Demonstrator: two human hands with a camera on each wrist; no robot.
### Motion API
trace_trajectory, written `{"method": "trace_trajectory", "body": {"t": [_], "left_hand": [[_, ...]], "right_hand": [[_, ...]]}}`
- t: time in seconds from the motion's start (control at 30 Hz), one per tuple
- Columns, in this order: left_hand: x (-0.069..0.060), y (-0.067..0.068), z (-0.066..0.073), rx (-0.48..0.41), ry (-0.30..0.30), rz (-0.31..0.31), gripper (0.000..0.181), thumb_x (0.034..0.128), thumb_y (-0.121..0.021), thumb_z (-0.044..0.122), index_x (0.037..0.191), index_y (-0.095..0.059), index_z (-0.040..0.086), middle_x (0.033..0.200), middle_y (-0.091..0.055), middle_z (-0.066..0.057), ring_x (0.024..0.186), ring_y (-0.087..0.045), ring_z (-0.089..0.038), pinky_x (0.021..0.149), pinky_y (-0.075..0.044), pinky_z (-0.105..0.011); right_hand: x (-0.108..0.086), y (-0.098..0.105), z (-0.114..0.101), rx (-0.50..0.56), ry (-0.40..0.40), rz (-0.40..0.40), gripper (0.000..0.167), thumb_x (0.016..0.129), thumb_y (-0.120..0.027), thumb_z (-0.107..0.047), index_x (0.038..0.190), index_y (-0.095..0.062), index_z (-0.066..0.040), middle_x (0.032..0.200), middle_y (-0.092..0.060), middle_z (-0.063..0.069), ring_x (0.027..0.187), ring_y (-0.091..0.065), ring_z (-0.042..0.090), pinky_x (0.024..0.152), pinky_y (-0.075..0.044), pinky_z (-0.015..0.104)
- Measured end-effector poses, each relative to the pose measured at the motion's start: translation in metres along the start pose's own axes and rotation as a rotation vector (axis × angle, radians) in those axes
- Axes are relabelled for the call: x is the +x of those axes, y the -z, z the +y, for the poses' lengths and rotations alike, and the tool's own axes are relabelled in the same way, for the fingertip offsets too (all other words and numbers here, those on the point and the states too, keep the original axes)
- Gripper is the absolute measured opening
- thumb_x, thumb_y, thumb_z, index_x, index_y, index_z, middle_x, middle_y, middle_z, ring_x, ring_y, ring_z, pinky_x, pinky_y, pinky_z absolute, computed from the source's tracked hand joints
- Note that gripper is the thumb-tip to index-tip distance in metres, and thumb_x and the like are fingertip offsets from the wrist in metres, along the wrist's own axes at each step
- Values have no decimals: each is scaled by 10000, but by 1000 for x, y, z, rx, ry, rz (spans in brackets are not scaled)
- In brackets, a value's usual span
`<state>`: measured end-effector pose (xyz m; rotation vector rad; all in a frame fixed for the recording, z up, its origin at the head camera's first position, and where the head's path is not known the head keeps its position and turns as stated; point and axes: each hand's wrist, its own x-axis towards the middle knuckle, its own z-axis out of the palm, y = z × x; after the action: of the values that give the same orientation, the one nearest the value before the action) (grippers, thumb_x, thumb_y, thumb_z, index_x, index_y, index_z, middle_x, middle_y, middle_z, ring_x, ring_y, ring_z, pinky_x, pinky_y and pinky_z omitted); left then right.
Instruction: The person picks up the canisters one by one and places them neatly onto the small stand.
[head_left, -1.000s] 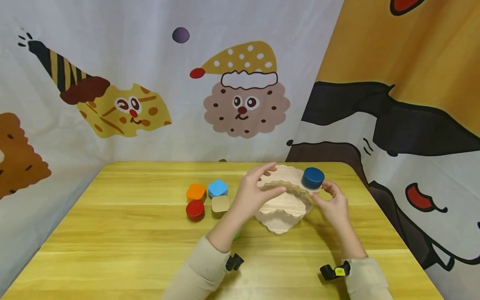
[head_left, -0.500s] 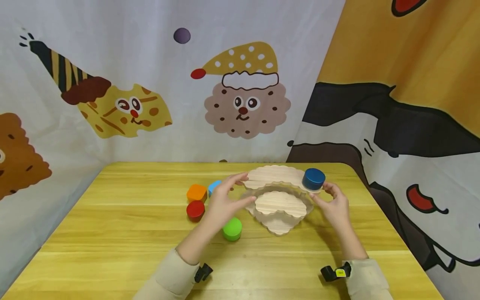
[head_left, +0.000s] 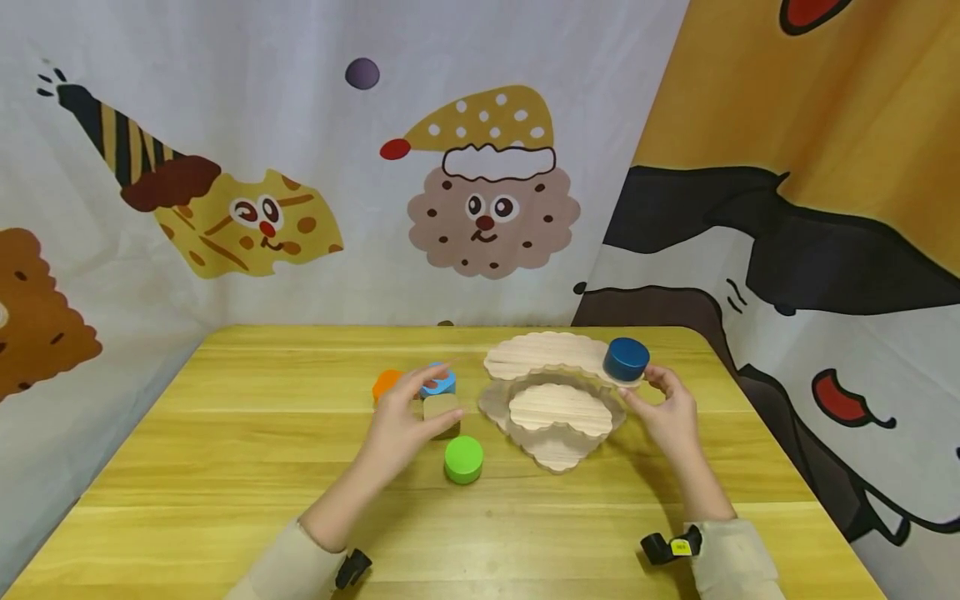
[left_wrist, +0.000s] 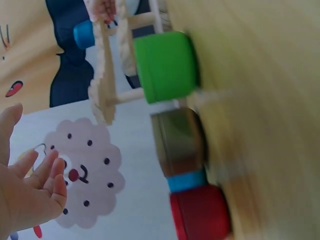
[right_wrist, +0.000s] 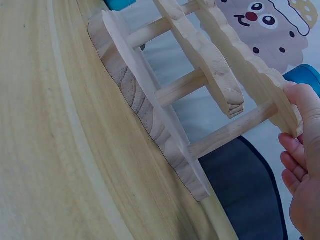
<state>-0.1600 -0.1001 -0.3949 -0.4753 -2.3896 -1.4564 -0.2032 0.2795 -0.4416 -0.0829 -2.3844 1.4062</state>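
A scalloped wooden tiered stand (head_left: pixel 543 354) stands right of the table's middle, its tiers joined by round pegs (right_wrist: pixel 232 131). On the right end of its top tier sits a dark blue round block (head_left: pixel 627 358). My right hand (head_left: pixel 671 412) pinches that end, thumb above and fingers below the tier. My left hand (head_left: pixel 393 429) hovers with spread, loosely bent fingers, holding nothing. Near it are a beige block (head_left: pixel 440 407), a light blue block (head_left: pixel 447 385) and an orange block (head_left: pixel 385 385). A red block (left_wrist: pixel 202 212) shows in the left wrist view; the hand hides it from the head.
A green round block (head_left: pixel 464 460) stands between my left hand and the stand. The wooden table (head_left: pixel 187 467) reaches back to a printed curtain (head_left: pixel 300 125). Each wrist wears a small black camera (head_left: pixel 354 569).
My left hand has moved left and slightly down, away from the stand to the loose blocks, uncovering the green block. The right hand stays on the stand's top tier.
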Motion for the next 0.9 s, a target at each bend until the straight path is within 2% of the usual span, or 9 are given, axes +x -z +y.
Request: {"method": "trace_trajectory", "body": {"t": [0.03, 0.2, 0.27, 0.4, 0.53, 0.6, 0.77, 0.9], "left_hand": [[-2, 2, -3, 8, 1, 2, 582, 745, -837, 232, 1276, -611, 154, 1144, -623, 18, 972, -532, -135, 754, -476, -352], [-9, 14, -16, 25, -10, 13, 600, 728, -849, 198, 1272, -612, 104, 1116, -622, -3, 994, -536, -156, 736, -489, -340], [-11, 18, -21, 25, -14, 10, 598, 723, -853, 177, 1263, -613, 82, 1146, -624, -22, 1033, -540, -175, 824, -496, -390], [-15, 27, -30, 27, 17, -12, 585, 722, -853, 153, 1249, -613, 65, 1180, -620, -52, 1074, -546, -225, 888, -474, -483], [-19, 34, -37, 39, 59, -36, 600, 720, -853, 138, 1256, -602, 39, 1212, -604, -105, 1109, -545, -308, 922, -451, -508], [-20, 37, -42, 53, 67, -44, 609, 719, -853, 142, 1258, -597, 26, 1209, -597, -133, 1096, -546, -341, 918, -449, -520], [-20, 43, -56, 78, 74, -56, 581, 723, -848, 131, 1238, -607, 8, 1145, -613, -149, 1010, -541, -337, 859, -434, -538], [-19, 48, -68, 88, 78, -78, 582, 725, -845, 128, 1236, -603, -13, 1139, -620, -148, 1009, -541, -335, 853, -423, -532]], "right_hand": [[0, 0, 0, 0, 1, 1, 541, 804, -790, -168, 1206, -518, 72, 1244, -544, 242, 1194, -446, 372, 1019, -315, 554], [0, 0, 0, -2, 3, 3, 537, 802, -790, -167, 1203, -521, 69, 1239, -548, 240, 1192, -448, 370, 1017, -317, 554], [0, 0, 0, 0, 5, 3, 534, 802, -790, -161, 1201, -522, 71, 1236, -550, 241, 1190, -450, 369, 1017, -317, 553], [0, 0, 0, 7, 4, 3, 535, 800, -791, -159, 1201, -523, 72, 1234, -551, 243, 1189, -451, 369, 1018, -314, 555], [0, 0, 1, 6, 7, 5, 537, 800, -793, -163, 1201, -524, 73, 1231, -553, 244, 1187, -454, 370, 1018, -312, 556], [0, 0, 1, 4, 9, 4, 536, 799, -793, -164, 1199, -525, 73, 1228, -554, 245, 1187, -456, 375, 1017, -314, 556], [0, 0, 1, 3, 9, 3, 540, 799, -794, -172, 1199, -525, 73, 1229, -553, 244, 1189, -455, 381, 1017, -313, 560], [0, 0, 0, 0, 8, 2, 544, 800, -794, -176, 1202, -523, 71, 1234, -551, 242, 1189, -454, 375, 1016, -313, 563]]}}
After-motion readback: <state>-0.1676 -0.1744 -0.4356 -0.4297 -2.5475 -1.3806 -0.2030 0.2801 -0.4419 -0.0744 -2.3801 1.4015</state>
